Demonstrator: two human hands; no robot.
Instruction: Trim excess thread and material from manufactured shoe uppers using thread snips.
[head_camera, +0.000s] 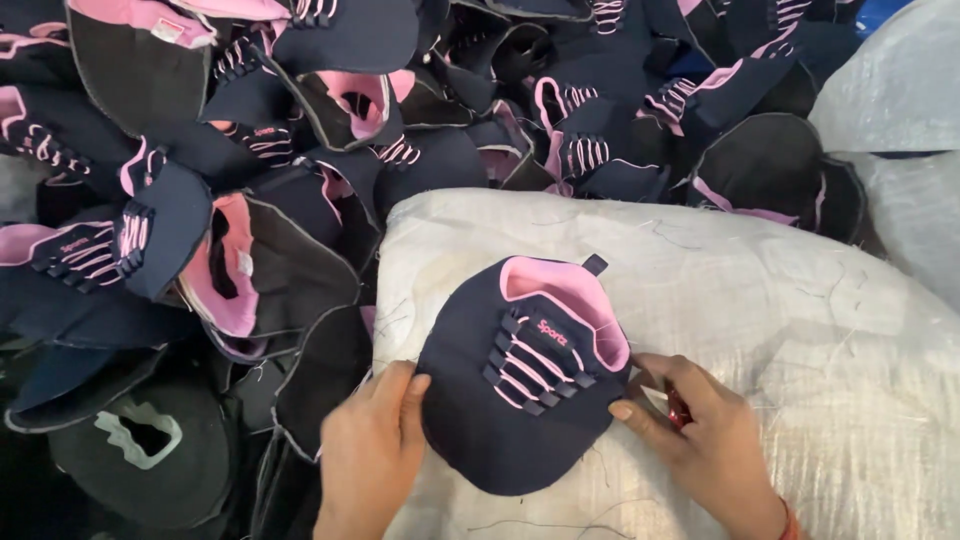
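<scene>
A navy shoe upper (520, 385) with a pink lining and pink laces threaded through dark loops lies flat on a white woven sack (780, 320), its rounded toe end pointing toward the person and its pink collar and small dark heel tab pointing away. The left hand (372, 452) has hold of the upper's left edge, the thumb pressed on top of the navy cloth and the fingers curled close beside it, so the hand is mostly closed on the fabric. The right hand (700, 435) rests at the upper's right edge, its thumb tip touching the cloth just below the laces; the fingers are bent, and something small and red shows between them, though I cannot tell what it is or how firmly it is gripped. A thin orange band sits at that wrist. The sack is wrinkled, with loose dark threads lying across it, and it spreads out to the right and toward the bottom of the view. Behind and to the left of it lies a big heap of similar uppers (300, 150), navy and black with pink linings and laces, jumbled at every angle. Low on the left, 1 dark piece (140, 450) shows a pale, wavy-edged cutout. At the far right, another pale sack (900, 100) rises beside the pile.
</scene>
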